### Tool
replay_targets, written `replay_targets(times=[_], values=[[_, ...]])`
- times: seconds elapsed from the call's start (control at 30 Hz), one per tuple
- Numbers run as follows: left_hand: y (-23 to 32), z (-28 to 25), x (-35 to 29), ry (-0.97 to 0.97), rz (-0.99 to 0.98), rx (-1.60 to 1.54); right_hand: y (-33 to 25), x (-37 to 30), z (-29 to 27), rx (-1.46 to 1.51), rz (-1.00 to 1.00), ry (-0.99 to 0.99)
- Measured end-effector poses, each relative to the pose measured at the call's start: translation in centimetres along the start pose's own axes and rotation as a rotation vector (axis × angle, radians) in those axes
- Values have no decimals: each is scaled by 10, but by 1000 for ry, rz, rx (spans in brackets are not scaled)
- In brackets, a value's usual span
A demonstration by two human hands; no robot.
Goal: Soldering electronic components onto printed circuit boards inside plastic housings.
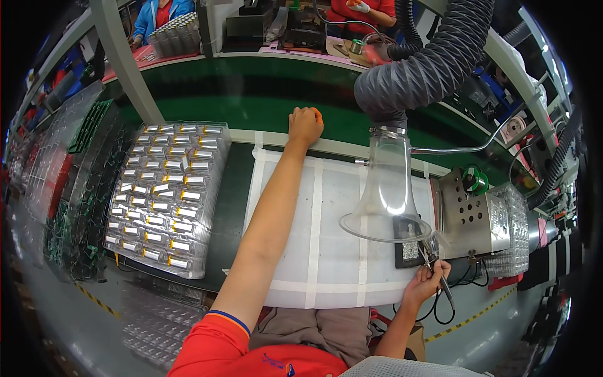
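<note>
Curling over the green belt (232, 94), your left hand (306, 127) hides whatever it holds, so I cannot tell; your right hand (426, 284) grasps a pen-like tool (447, 293) beside the black tray (398, 256), tip indistinct.

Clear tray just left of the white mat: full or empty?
Full, as far as shows: silver pieces with yellow ends lie in rows across the tray, far edge to near edge.

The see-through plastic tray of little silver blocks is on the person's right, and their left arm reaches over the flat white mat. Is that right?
Not quite: the see-through plastic tray of little silver blocks is on the person's left, as the head view shows. Their left arm reaches over the flat white mat.
</note>
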State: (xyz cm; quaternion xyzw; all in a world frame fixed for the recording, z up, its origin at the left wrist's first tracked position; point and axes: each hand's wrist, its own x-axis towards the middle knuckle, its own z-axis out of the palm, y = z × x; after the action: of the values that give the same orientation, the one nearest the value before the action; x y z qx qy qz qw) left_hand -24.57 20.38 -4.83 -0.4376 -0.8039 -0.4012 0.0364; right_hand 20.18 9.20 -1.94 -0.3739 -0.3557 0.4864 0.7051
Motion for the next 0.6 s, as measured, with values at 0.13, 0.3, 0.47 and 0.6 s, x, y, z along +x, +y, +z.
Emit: replay_targets(times=[0.13,0.3,0.47,0.6], values=[[0,-1,0,6,4,-28,0,0,0,0,0,3],[1,-2,-1,1,3,-19,-1,-1,0,-1,-4,-23],[1,-1,-1,0,5,-11,-2,-1,1,-4,-3,-22],[0,0,0,3,5,9,-1,-1,1,-10,-6,-12]])
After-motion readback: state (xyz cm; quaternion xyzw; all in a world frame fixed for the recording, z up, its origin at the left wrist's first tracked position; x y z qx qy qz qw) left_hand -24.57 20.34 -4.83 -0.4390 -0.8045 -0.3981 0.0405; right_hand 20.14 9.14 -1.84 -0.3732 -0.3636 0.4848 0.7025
